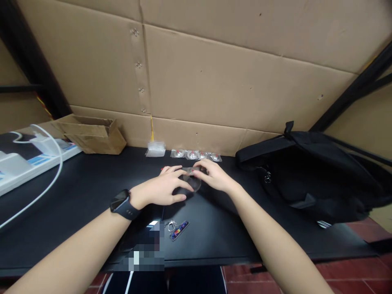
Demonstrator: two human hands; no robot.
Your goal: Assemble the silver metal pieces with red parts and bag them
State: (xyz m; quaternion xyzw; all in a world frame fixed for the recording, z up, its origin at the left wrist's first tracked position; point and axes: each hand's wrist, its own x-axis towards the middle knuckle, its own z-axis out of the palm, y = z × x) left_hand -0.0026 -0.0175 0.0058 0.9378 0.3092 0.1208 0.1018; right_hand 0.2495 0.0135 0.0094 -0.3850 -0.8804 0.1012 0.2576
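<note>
Single head view, looking forward and down over both hands [167,185].

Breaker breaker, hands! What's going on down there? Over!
Left grip fingers spread, at clear round piece. Right grip at it too, hold unclear. Keychain nearer the body, seemingly not in the way. Over.

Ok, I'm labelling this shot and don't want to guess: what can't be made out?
All in the head view:
- clear round item: partly covered by the left hand and right hand
- whatever the pixelated patch blocks out
- keychain tag: print too small
- open brown box: bottom hidden by its front wall
- power strip: cut off by the left edge
</note>
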